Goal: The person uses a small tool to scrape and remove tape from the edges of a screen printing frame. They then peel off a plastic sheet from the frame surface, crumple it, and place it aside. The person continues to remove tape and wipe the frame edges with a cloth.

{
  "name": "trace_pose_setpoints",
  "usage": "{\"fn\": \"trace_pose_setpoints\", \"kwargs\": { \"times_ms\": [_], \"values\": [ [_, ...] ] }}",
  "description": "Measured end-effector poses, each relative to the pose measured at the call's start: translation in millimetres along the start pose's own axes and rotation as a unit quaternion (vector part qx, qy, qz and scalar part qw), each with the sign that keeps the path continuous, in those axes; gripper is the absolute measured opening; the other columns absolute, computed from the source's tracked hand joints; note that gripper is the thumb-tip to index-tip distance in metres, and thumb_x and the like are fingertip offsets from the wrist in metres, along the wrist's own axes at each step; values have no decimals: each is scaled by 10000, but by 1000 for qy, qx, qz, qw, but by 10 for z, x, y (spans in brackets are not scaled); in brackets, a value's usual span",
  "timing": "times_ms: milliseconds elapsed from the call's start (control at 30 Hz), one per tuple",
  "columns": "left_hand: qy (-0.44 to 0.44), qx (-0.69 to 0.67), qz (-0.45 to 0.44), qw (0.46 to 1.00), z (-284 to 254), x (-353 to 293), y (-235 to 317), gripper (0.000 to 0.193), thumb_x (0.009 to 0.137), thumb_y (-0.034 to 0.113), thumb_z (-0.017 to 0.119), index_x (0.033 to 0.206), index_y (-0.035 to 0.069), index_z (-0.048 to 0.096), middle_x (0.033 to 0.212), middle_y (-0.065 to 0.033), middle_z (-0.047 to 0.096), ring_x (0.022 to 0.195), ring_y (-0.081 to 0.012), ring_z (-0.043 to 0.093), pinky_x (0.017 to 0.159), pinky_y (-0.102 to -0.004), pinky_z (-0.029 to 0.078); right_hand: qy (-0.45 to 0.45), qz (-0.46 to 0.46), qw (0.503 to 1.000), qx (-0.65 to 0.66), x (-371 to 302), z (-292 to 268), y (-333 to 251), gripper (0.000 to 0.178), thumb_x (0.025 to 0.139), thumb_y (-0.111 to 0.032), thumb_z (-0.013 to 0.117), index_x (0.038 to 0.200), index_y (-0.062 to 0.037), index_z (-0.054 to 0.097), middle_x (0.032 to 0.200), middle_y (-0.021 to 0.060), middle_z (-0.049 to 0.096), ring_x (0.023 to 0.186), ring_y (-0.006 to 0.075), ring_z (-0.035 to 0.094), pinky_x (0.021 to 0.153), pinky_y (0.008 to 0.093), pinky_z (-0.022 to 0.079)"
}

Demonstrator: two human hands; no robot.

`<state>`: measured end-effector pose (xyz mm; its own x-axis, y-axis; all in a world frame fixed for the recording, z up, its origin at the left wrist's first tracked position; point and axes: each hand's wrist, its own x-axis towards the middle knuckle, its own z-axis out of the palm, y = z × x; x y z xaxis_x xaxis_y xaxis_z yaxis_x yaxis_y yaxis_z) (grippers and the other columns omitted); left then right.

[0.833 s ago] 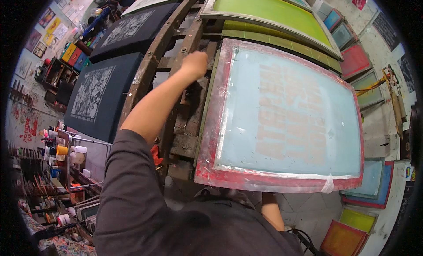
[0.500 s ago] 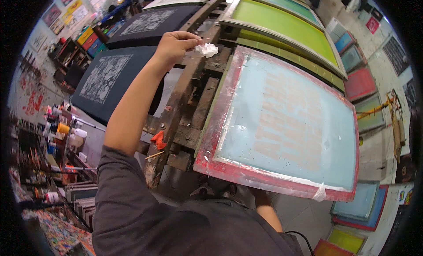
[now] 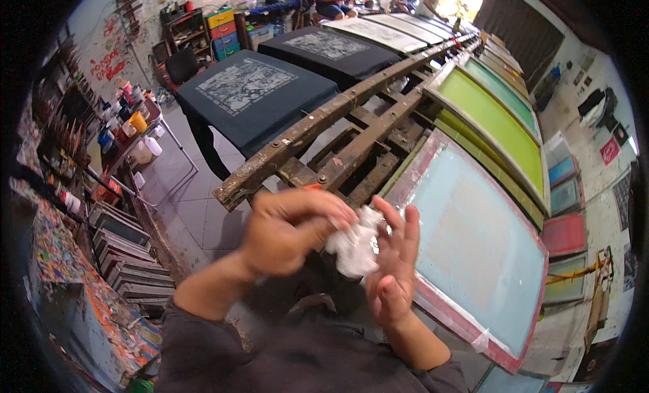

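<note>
In front of my body, my left hand pinches a crumpled white wad, which looks like tissue or a rag and is smeared by motion. Facing it, my right hand is open with its fingers apart, right beside the wad; whether it touches cannot be made out. To the right of that hand lies a screen printing frame with a red-stained border and pale blue mesh. The printed pattern on its mesh is faint.
A worn metal rail rack runs away from me. Left of it, a dark shirt with a pale print lies on a board. A yellow-green screen sits beyond the blue one. Stacked frames stand at left. Other people are at the far end.
My left hand has come back from over the rail to my chest with the white wad. My right hand has risen from below the screen to meet it. The view has tilted up.
</note>
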<state>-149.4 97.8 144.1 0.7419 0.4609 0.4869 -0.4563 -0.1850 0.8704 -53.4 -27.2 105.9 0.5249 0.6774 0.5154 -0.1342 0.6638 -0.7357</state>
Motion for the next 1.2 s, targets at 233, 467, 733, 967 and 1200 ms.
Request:
{"fn": "trace_pose_setpoints", "kwargs": {
  "times_ms": [233,467,733,967,1200],
  "values": [
    [220,417,187,862,232,-232,-180,481,724,183,719,1142,36,531,1160,-120,469,1038,-194,451,852,-311,394,-67,98,992,33,65,194,155,559,901,-198,515,1362,-57,232,1181,180,449,950,270,567,805,368,476],
    [169,-119,-54,977,-14,-452,-404,428,884,179,556,1240,-12,415,1137,-76,488,1044,-152,469,934,-278,360,34,180,983,-22,123,30,93,358,909,-181,502,1188,39,461,816,43,555,679,86,504,570,223,424],
    [58,-182,-154,969,-223,-508,-609,372,906,220,535,1207,22,445,1058,-42,498,942,-74,460,816,-211,385,52,113,990,-72,238,172,367,532,960,-355,368,532,-45,429,484,6,349,429,110,328,416,244,249],
    [28,-25,-36,999,-869,-393,-609,391,879,202,552,1204,10,450,1105,-97,482,965,-155,484,836,-271,387,-5,48,986,-160,560,456,915,311,959,-327,379,935,-31,472,726,39,446,600,124,418,542,221,356],
    [93,45,3,995,-1725,-330,-692,394,814,85,577,1191,34,478,1135,-98,507,970,-165,521,819,-273,395,11,109,970,-217,826,1122,1445,528,914,-60,448,1372,11,195,1163,179,511,972,224,569,853,312,457]
  ]
}}
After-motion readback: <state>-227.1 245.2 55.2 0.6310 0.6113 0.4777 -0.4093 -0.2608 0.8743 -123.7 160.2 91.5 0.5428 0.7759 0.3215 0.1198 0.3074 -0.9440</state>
